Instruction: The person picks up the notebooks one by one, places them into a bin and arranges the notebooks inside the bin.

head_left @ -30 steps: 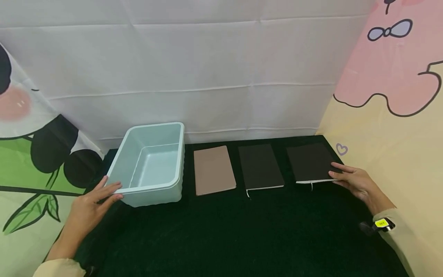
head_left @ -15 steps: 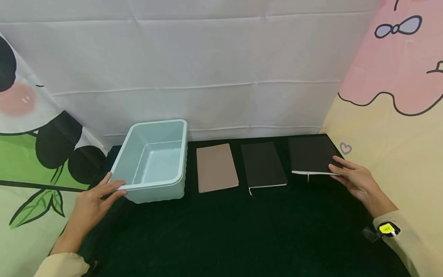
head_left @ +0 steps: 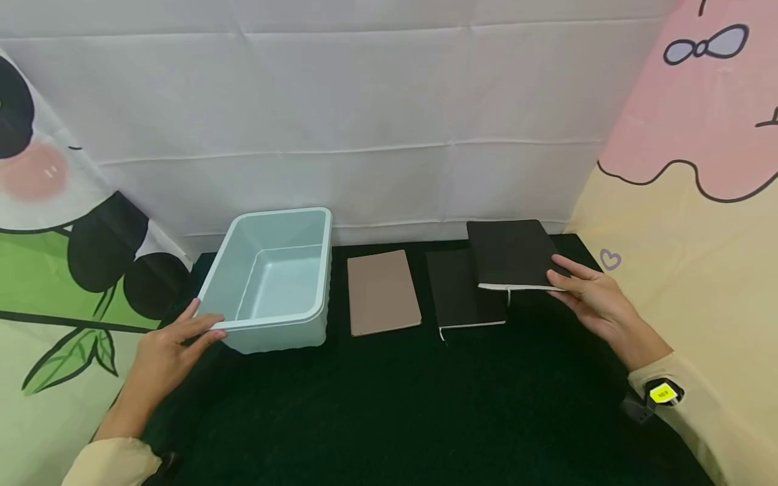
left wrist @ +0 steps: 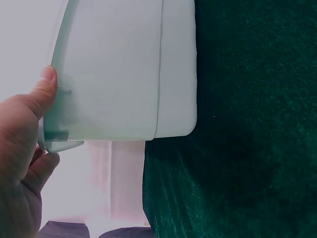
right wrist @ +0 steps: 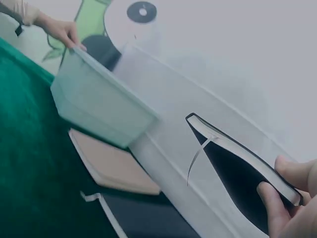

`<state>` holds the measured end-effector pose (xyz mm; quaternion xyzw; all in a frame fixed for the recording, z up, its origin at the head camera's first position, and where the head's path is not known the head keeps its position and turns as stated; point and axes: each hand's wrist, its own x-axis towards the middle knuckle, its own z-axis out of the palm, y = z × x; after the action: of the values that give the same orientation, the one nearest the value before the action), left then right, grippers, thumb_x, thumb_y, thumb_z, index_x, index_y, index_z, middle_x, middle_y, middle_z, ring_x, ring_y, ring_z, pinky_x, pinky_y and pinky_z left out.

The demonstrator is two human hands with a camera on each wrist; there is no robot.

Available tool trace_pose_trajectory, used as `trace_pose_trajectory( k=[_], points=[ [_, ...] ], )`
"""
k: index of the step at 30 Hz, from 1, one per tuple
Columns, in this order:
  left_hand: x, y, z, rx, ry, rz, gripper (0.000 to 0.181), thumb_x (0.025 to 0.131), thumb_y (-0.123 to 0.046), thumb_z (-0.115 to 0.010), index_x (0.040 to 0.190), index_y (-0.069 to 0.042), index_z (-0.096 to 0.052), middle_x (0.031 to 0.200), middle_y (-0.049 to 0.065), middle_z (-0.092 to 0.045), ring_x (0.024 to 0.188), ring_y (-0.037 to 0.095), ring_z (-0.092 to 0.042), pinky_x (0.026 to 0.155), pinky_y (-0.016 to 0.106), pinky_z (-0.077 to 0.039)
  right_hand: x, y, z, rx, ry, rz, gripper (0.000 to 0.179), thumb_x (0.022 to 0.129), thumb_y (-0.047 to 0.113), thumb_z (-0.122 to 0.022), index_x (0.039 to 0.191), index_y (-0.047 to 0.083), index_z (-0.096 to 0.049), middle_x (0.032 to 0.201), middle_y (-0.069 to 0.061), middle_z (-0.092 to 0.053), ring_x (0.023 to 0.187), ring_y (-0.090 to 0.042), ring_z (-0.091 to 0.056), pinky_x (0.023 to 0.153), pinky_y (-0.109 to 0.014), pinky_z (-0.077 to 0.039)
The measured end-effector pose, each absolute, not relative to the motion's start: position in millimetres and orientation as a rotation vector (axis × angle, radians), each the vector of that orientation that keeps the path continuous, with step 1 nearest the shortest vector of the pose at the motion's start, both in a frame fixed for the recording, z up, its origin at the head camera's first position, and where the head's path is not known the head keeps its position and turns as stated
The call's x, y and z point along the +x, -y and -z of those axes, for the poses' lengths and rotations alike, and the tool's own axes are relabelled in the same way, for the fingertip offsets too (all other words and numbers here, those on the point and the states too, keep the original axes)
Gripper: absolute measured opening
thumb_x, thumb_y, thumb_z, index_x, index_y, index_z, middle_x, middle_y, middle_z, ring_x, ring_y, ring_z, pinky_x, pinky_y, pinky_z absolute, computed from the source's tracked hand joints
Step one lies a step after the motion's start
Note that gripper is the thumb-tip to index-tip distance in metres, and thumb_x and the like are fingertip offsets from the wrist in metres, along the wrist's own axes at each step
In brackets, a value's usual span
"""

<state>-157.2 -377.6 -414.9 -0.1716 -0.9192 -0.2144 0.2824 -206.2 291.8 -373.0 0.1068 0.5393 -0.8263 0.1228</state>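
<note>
My right hand (head_left: 598, 300) pinches a black notebook (head_left: 513, 253) by its right front corner, thumb on one cover and fingers on the other. In the right wrist view this notebook (right wrist: 237, 168) is off the table, its pale page edge and ribbon bookmark showing. Below and left of it lies a second black notebook (head_left: 464, 304), partly covered from the head view. My left hand (head_left: 173, 351) grips the front left corner of a pale blue plastic bin (head_left: 261, 324); the left wrist view has the thumb at the bin's (left wrist: 114, 74) rim and fingers beneath.
A tan notebook (head_left: 383, 293) lies between the bin and the second black notebook. Dark green cloth (head_left: 365, 405) covers the table. A white cloth wall (head_left: 365, 121) stands right behind, with printed cloths at both sides.
My right hand has lifted the black notebook from the table's right end and carried it left, partly over the second one. The left hand stays on the bin's corner.
</note>
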Motion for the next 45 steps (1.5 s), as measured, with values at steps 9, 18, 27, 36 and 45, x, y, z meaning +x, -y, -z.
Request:
trace_pose_trajectory(
  k=[9,18,27,36,45],
  points=[
    [-159.9,377.5,412.5,-0.485,2.453,0.566,0.036,0.074,-0.011,-0.09,0.109,-0.012,-0.08,0.109,0.017,-0.076,0.13,0.018,-0.053,0.079,-0.002,-0.035,-218.6,-249.2,353.6,0.237,-1.548,2.412,0.067,0.092,0.001,-0.074,0.152,0.016,-0.048,0.118,0.002,-0.066,0.099,-0.009,-0.073,0.084,-0.025,-0.057],
    [-161.8,377.0,404.9,-0.47,2.529,0.617,0.029,0.082,-0.013,-0.085,0.111,-0.008,-0.079,0.122,0.028,-0.067,0.084,0.039,-0.074,0.041,0.02,-0.023,-237.1,-203.1,336.9,0.182,-1.57,2.375,0.073,0.093,0.001,-0.072,0.157,0.009,-0.038,0.145,-0.002,-0.047,0.1,-0.006,-0.071,0.086,-0.024,-0.056],
    [-157.7,377.3,404.1,-0.416,2.57,0.658,0.03,0.086,-0.016,-0.083,0.114,-0.006,-0.078,0.136,0.031,-0.057,0.046,0.006,-0.055,0.041,0.023,-0.023,-252.5,-147.0,324.7,0.096,-1.561,2.329,0.06,0.099,-0.001,-0.063,0.155,0.011,-0.044,0.145,-0.003,-0.045,0.1,-0.007,-0.068,0.087,-0.022,-0.055],
    [-156.6,375.3,405.3,-0.357,2.615,0.7,0.031,0.089,-0.018,-0.081,0.118,-0.007,-0.077,0.14,0.031,-0.054,0.05,0.017,-0.062,0.041,0.026,-0.025,-263.9,-89.2,321.6,0.032,-1.542,2.317,0.054,0.098,-0.004,-0.063,0.149,0.009,-0.052,0.158,-0.005,-0.04,0.097,-0.008,-0.068,0.086,-0.024,-0.056],
    [-153.2,376.9,406.4,-0.327,2.652,0.727,0.032,0.091,-0.02,-0.079,0.12,-0.007,-0.076,0.144,0.03,-0.051,0.04,0.007,-0.046,0.041,0.027,-0.026,-271.6,-37.8,330.2,-0.01,-1.516,2.333,0.052,0.095,-0.005,-0.068,0.144,0.008,-0.058,0.163,-0.001,-0.036,0.101,-0.011,-0.068,0.082,-0.025,-0.057]
  ],
)
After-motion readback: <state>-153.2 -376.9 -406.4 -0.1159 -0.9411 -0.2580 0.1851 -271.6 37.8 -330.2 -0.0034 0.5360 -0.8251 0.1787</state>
